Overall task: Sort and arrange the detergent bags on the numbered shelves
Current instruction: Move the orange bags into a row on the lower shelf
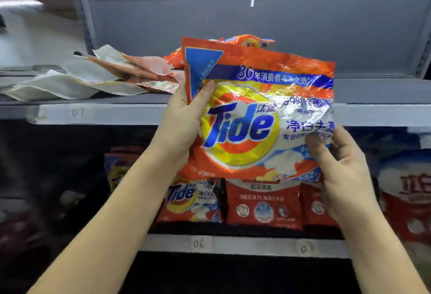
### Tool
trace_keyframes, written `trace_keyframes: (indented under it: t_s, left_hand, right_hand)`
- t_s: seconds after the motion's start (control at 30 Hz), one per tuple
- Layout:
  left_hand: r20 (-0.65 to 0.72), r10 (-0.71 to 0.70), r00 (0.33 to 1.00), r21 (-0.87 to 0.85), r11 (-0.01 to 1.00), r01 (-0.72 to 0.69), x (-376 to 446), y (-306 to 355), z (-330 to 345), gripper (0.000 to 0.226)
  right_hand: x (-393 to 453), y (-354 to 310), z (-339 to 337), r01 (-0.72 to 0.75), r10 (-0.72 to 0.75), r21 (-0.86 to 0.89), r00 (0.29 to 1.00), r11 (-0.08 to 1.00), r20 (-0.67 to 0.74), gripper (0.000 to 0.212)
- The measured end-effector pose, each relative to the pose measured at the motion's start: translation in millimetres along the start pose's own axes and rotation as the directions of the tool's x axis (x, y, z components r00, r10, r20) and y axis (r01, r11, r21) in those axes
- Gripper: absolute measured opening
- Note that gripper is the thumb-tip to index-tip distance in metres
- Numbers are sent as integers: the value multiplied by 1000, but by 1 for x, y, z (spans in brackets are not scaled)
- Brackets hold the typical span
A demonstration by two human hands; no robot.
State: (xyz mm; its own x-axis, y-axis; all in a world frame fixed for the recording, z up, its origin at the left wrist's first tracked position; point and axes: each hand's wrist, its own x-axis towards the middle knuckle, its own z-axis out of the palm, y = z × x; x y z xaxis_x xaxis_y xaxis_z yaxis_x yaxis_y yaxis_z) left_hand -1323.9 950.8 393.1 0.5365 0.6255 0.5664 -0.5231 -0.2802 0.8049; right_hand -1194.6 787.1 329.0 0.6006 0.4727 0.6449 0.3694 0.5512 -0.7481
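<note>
Your left hand (180, 118) and right hand (342, 167) grip the orange detergent bag (256, 116), fingers curled round its edges, before the upper shelf (363, 114) holding flat bags (77, 79).

Tide bag (256, 116) before upper shelf (373, 114); pouches (93, 79) left, apparently flat.

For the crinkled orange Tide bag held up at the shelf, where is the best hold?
Grip the orange Tide detergent bag by its two side edges, as the left hand and right hand do: it is limp and wide, so holds from both sides keep it flat and upright.
</note>
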Motion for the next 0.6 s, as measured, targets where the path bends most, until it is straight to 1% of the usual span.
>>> trace_keyframes:
  t_s: [0.1, 0.13, 0.2, 0.23, 0.33, 0.43, 0.53, 0.6]
  left_hand:
    - [-90, -24, 996, 42, 999, 28, -34, -11, -39, 12]
    - [-127, -38, 991, 56, 997, 45, -44, -15, -51, 12]
    - [-209, -88, 974, 91, 990, 109, -63, -26, -79, 13]
    - [-253, -118, 960, 111, 982, 150, -72, -33, -92, 15]
    - [-383, -189, 904, 122, 960, 252, -96, -53, -132, 16]
    - [-473, -235, 849, 119, 938, 327, -114, -78, -170, 22]
    - [-532, -286, 797, 109, 910, 400, -121, -105, -212, 21]
    - [-559, -317, 766, 91, 895, 436, -118, -120, -241, 17]
  right_hand:
    - [-26, 29, 24, -98, 98, -16, 993, 995, 60, 37]
    - [-34, 39, 33, -140, 140, -16, 987, 990, 82, 34]
    - [-47, 59, 53, -234, 231, 12, 964, 972, 131, 17]
    - [-54, 70, 62, -292, 283, 38, 947, 956, 152, 12]
    - [-72, 99, 92, -434, 419, 20, 880, 901, 226, 10]
    - [-90, 132, 125, -580, 562, -26, 777, 814, 285, 13]
    - [-100, 170, 158, -658, 658, -108, 700, 746, 278, 11]
    - [-103, 194, 184, -672, 691, -166, 685, 722, 231, 7]
